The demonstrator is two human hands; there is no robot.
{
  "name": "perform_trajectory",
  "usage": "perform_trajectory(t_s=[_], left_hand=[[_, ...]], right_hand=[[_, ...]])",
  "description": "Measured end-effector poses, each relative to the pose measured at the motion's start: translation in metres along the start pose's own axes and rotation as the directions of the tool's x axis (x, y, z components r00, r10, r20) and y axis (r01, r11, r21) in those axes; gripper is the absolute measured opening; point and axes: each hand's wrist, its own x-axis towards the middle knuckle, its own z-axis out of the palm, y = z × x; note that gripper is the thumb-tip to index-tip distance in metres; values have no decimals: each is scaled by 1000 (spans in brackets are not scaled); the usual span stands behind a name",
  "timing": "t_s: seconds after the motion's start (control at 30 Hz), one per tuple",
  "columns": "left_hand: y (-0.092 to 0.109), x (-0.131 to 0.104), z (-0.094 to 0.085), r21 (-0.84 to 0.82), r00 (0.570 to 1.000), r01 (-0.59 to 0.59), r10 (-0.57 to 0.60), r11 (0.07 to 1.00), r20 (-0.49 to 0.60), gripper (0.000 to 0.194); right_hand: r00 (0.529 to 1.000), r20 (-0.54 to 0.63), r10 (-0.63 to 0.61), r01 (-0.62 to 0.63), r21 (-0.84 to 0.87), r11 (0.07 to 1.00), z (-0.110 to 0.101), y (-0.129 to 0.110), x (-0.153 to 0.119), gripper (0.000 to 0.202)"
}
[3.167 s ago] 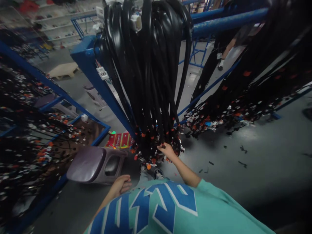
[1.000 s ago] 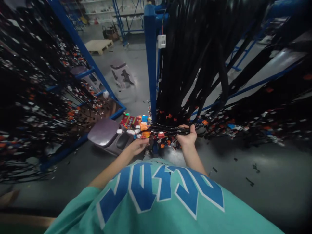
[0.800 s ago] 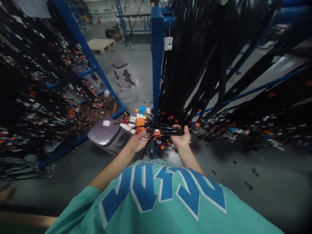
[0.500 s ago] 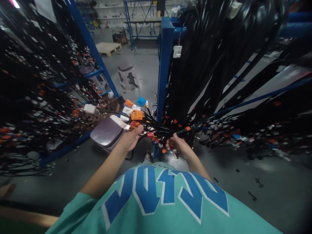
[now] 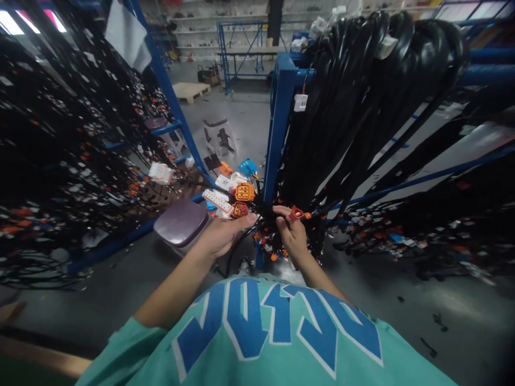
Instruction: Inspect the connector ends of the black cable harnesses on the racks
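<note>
My left hand [image 5: 225,234] is closed round a bundle of black wires, part of a wire harness, with the thumb on top. Connectors fan out above it: an orange one [image 5: 244,191], an orange-red one [image 5: 240,209], a long white one [image 5: 218,201] and a blue one [image 5: 247,167]. To the right, my right hand [image 5: 294,236] has its thumb and index finger closed at the black wires beside the blue post. Against its index finger lies a small red connector [image 5: 296,214]. The fingers partly hide what they grip.
A blue rack post [image 5: 279,128] stands just beyond my hands. Thick black harnesses [image 5: 341,118] hang from the rack on the right, and more harnesses [image 5: 60,145] on the left. A purple-topped stool [image 5: 181,222] is at the left; another stool [image 5: 219,135] stands farther back.
My left hand has moved right along the wires, towards the post. My right hand has risen and turned, and the red connector now lies by its fingers. The view has tilted up slightly.
</note>
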Motion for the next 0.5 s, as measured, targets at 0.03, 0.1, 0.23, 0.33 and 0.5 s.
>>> perform_trajectory(t_s=[0.03,0.1,0.23,0.33,0.5], left_hand=[[1,-1,1,6,1000,2,-2,1000,4,60],[2,-2,3,28,1000,4,-5,1000,26,61],[0,-3,1,113,998,-48,42,992,50,60],[-4,-3,-5,205,996,-66,51,976,77,54],[-15,-4,-18,309,997,27,-47,951,57,47]], right_hand=[[1000,-5,14,-14,17,1000,-1,-1,0,24],[999,-18,32,-32,38,999,-3,-3,-1,28],[998,-5,67,-67,48,997,-4,-6,-3,32],[993,34,112,-113,38,993,-6,-6,-4,34],[967,239,86,-83,-23,996,-12,-4,-2,36]])
